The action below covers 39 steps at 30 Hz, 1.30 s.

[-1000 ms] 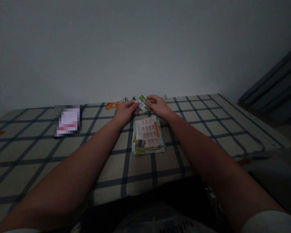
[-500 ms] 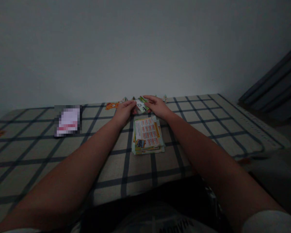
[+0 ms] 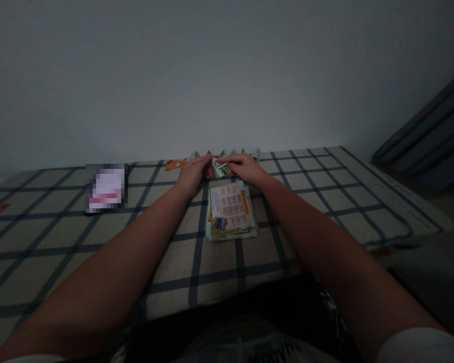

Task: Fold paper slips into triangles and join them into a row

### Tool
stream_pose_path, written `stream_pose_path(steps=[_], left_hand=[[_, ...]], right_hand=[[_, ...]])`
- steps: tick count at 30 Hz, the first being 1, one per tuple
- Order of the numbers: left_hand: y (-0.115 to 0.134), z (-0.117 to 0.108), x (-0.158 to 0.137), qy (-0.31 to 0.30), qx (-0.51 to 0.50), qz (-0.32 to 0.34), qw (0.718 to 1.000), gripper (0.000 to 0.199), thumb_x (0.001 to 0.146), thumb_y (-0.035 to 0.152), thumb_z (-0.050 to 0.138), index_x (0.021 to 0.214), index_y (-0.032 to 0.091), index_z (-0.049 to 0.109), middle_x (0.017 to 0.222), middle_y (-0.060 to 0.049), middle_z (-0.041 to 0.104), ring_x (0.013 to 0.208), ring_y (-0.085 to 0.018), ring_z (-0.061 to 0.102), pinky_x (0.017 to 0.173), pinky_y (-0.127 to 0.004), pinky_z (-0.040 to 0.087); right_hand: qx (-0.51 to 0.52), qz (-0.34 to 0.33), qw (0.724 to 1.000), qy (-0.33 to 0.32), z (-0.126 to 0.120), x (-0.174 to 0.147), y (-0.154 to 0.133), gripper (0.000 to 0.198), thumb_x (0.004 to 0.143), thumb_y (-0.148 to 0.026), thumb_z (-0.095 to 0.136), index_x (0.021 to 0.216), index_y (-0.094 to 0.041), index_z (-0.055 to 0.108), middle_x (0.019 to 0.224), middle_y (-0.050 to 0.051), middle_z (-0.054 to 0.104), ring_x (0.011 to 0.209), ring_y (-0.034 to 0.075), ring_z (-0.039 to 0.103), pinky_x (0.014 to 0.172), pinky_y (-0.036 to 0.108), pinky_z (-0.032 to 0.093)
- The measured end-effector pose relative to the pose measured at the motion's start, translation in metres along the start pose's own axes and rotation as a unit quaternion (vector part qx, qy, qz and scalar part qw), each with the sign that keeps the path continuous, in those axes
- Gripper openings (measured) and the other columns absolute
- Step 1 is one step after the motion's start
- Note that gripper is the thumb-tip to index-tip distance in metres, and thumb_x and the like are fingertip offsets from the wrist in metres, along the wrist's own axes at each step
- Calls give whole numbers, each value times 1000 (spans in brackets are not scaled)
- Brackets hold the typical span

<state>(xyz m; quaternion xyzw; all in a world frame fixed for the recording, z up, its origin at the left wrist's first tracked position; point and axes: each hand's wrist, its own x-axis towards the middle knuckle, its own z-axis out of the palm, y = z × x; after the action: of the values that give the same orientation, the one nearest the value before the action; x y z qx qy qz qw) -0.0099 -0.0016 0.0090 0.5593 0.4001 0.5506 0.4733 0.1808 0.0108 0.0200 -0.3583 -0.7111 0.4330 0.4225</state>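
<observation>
My left hand (image 3: 192, 176) is closed with its thumb and fingers on the left end of a small green-and-white printed paper (image 3: 222, 170). From the other side, my right hand (image 3: 248, 170) grips the same paper, its fingers lying across the top. The paper looks partly folded, and the fingers cover much of it. Just in front of the hands lies a stack of printed paper sheets (image 3: 232, 209), its top one bearing orange and yellow print. Behind the hands runs a row of several small folded papers (image 3: 257, 154) with pointed tops.
A checked tablecloth (image 3: 295, 174) covers the table, which meets a plain wall (image 3: 227, 75) at the back. To the left lies a pixelated, flat pinkish object (image 3: 106, 189). An orange bear print (image 3: 175, 165) shows near the far edge. Grey ridged material (image 3: 431, 121) stands at the right.
The paper between my hands now shows narrower, with less of its white face visible. My right hand has come down and its fingers lie flatter over the paper. More of the row behind shows.
</observation>
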Motion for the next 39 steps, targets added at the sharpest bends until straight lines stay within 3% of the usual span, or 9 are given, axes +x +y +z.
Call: stream_pose_path(steps=[3,10,14,18,22,31,39], left_hand=[[-1,0,0,-1,40,22,999,36,79,49,74,97,18,78,63,0,59,55,-12,46,55,-28,37],[0,0,-1,-4,69,39,997,41,78,50,75,102,17,76,65,1,59,57,-12,45,57,-27,37],[-3,0,0,-2,61,43,997,37,78,48,73,99,18,75,67,1,59,57,-12,45,57,-27,36],[-6,0,0,-25,61,42,997,40,77,49,74,100,17,75,66,1,59,57,-12,45,57,-26,36],[-7,-1,0,-28,84,59,994,46,78,51,74,110,18,76,69,1,61,57,-11,47,57,-26,37],[-7,-2,-1,-1,105,60,993,52,83,48,72,126,19,73,65,1,60,55,-11,49,55,-25,42],[-1,1,-5,27,98,48,994,48,79,48,76,115,16,76,96,-8,75,70,-14,59,63,-27,47]], right_hand=[[-20,-9,1000,-8,-1,0,2,30,88,-14,57,103,-24,81,109,4,76,83,13,64,71,25,55],[-19,0,1000,-21,-1,-2,-3,33,89,-12,56,108,-24,81,107,4,74,68,9,59,65,24,53],[32,12,999,3,1,-5,-11,28,93,-20,60,115,-26,77,111,4,72,80,13,63,68,26,57],[67,24,997,15,3,-4,-14,13,92,-21,64,100,-22,75,103,4,73,89,15,65,78,28,57],[91,72,993,23,4,-1,-9,5,93,-23,64,96,-20,67,82,0,67,73,12,63,65,23,54],[22,45,998,-33,1,-2,-9,19,94,-28,63,80,-17,69,74,0,63,64,10,53,57,21,46],[11,30,999,-18,1,-3,-11,16,93,-29,65,82,-18,69,74,0,62,64,10,52,59,23,45]])
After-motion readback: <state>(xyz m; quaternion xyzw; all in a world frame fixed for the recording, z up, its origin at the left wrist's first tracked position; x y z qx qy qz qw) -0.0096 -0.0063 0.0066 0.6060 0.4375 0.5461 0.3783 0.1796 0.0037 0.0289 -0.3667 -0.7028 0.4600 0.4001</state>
